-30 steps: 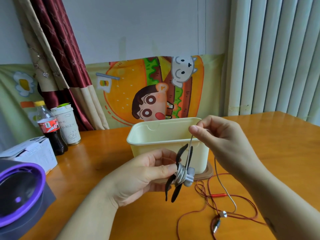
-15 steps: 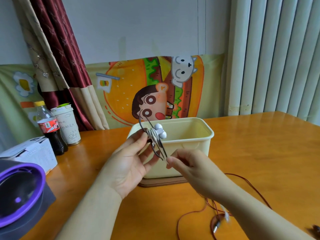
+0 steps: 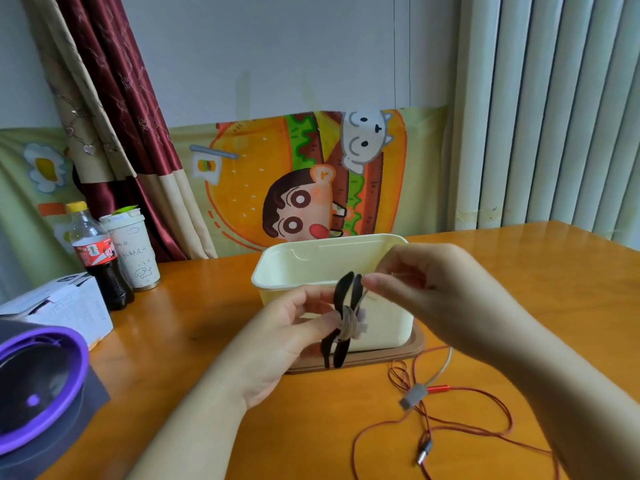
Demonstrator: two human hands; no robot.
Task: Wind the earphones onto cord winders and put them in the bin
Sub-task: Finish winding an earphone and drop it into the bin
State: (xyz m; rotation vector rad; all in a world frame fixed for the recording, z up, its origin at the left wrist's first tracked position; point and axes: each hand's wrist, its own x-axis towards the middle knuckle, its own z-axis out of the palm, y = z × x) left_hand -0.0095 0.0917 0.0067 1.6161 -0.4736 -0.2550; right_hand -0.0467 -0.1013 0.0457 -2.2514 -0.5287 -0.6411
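Left hand (image 3: 277,327) pinching black cord winder (image 3: 341,320) at its waist, thumb and fingers pressed on the wound bundle. Right hand (image 3: 426,282) pinching grey earphone cord (image 3: 441,370) near the winder's upper prongs, fingers pressed together; exact contact blurred. Winder held upright just in front of cream bin (image 3: 332,271), above the bench (image 3: 207,341). Several grey turns already round the middle; slack trailing down right to an inline remote (image 3: 414,396), lying on the bench. Red earphones (image 3: 467,427) loose in loops beside, unwound. Cord likely light, limp, prone to slipping off turns and tangling with the red loops: best kept taut, pinched close to the winder. Winder prongs look thin, flexible; firmest hold at the waist. Earbuds probably fragile, not for tugging.
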